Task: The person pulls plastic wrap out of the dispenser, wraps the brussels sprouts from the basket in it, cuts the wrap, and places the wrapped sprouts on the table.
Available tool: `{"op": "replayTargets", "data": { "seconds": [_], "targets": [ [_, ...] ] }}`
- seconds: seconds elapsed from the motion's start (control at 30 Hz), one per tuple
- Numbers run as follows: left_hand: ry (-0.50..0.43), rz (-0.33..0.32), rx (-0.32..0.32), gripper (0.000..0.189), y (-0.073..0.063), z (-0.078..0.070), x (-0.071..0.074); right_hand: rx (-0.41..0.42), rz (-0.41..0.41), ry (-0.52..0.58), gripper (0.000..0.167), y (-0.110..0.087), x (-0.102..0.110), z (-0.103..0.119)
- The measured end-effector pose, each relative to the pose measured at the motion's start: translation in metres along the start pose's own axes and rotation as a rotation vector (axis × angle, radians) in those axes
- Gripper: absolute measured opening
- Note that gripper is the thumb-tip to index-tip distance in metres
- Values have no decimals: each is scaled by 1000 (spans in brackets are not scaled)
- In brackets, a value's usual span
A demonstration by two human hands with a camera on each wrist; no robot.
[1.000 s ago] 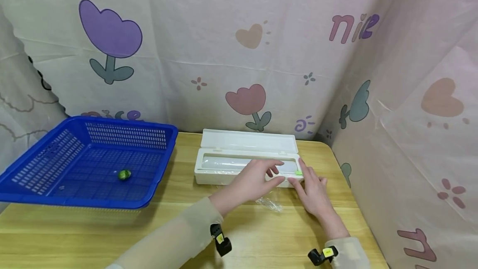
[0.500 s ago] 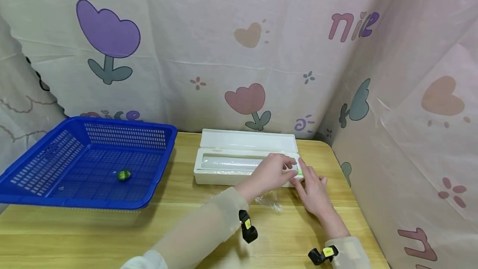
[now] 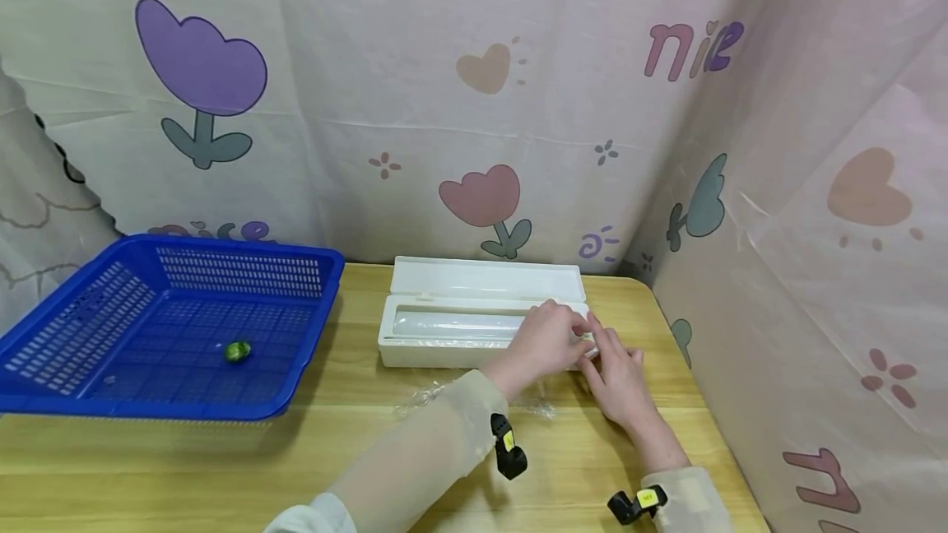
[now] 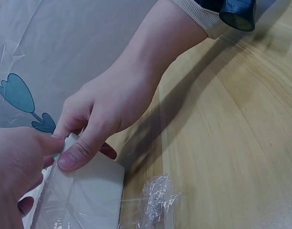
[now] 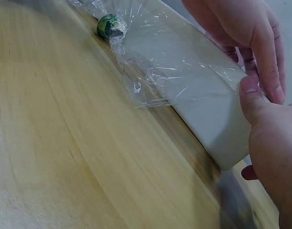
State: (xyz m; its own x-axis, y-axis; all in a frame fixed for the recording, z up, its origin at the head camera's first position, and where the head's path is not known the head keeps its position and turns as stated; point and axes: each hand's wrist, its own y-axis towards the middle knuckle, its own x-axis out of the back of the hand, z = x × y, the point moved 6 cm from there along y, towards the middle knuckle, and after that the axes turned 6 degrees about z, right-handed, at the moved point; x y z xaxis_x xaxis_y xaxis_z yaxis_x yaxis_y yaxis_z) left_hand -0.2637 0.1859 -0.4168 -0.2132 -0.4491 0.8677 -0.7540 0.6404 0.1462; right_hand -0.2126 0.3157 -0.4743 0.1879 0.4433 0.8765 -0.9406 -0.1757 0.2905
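A white cling film box [image 3: 437, 354] lies with its lid [image 3: 489, 278] tipped back and a film roll [image 3: 452, 324] inside. My right hand [image 3: 624, 385] grips its right end, thumb [image 5: 250, 98] on the front face and fingers around the end. My left hand [image 3: 544, 341] reaches across to that end and pinches at the small green slide cutter, mostly hidden by the fingers; a bit of green shows in the left wrist view. Clear film [image 5: 141, 88] hangs over the box front onto the table. Against it sits a small round green thing [image 5: 110, 26], perhaps a Brussels sprout.
At the left stands a blue plastic basket [image 3: 185, 411] with a similar small green thing [image 3: 237, 351] in it. Behind the wooden table [image 3: 355, 442] hangs a printed curtain [image 3: 333, 105], close to the box's raised lid; another side closes off the right.
My left hand has moved right along the box top to the green slide cutter, its fingers closing there. My right hand stays at the box's end. The head view has shifted slightly.
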Motion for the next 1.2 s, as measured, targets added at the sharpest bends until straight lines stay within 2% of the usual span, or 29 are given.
{"op": "replayTargets", "data": {
  "seconds": [0.23, 0.7, 0.93, 1.2],
  "targets": [
    [40, 12, -71, 20, 1, -5, 0, 1, -2, -1, 72, 1, 0, 1],
    [152, -27, -138, 14, -6, -7, 3, 1, -7, -78, 66, 2, 4, 2],
    [167, -8, -137, 11, -16, 4, 11, 8, -7, -122, 68, 2, 3, 4],
    [184, -1, -154, 11, -37, 24, 26, 12, -4, -111, 69, 1, 3, 2]
  ]
}}
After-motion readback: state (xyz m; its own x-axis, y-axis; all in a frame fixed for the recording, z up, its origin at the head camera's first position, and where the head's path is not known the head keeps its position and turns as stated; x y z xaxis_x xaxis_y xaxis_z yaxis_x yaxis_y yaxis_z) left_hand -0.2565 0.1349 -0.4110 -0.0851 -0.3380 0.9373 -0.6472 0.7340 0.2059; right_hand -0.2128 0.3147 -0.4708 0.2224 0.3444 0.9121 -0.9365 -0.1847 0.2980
